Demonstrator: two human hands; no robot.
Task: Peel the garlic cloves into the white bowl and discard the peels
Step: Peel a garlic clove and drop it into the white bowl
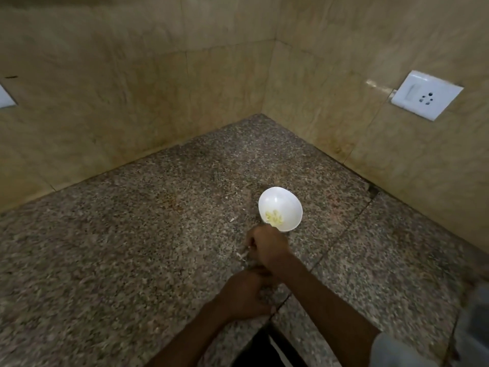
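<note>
White round bowl [287, 200] just beyond right hand [267, 249], on speckled granite counter [132, 247]; pale yellow peeled garlic cloves [274, 218] heaped inside. Both fists curled, left hand [246, 295] just behind right. Pale peel scrap [243, 255] at right fingertips: pinched or lying loose, can't tell. Left contents hidden, blurred.

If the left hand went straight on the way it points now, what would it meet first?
Probably the right hand, just beyond the left hand along its forearm line; the white bowl lies further on. The picture is blurred, so depth is uncertain.
</note>
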